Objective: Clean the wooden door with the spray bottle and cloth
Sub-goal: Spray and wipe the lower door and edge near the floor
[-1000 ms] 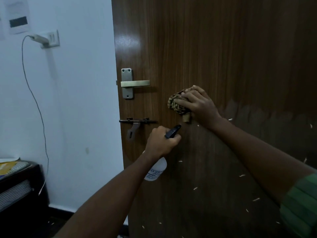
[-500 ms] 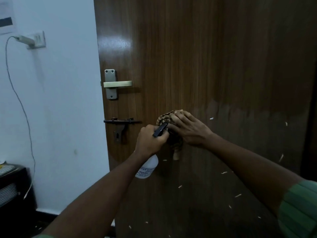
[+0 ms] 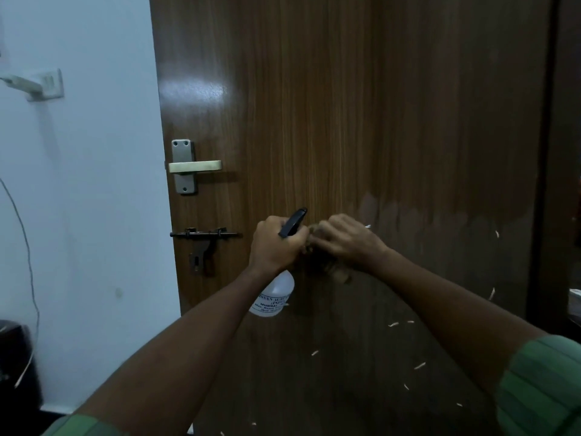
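Observation:
The dark wooden door [image 3: 361,121] fills most of the view, glossy above and duller with small white flecks below. My left hand [image 3: 276,243] grips a white spray bottle [image 3: 275,297] by its neck, black nozzle up and pointing toward the door. Right beside it, my right hand [image 3: 349,242] holds a bunched checked cloth [image 3: 338,272] against the door; most of the cloth is hidden under the fingers. The two hands almost touch.
A metal lever handle [image 3: 195,166] and a dark sliding bolt [image 3: 204,236] sit near the door's left edge. A white wall [image 3: 88,215] with a socket and plug [image 3: 41,84] and a hanging cable lies to the left. Dark furniture [image 3: 15,357] stands at lower left.
My right hand has wiped the cloth downward and leftward on the door, ending beside my left hand. The view has shifted right and the spray bottle has risen slightly.

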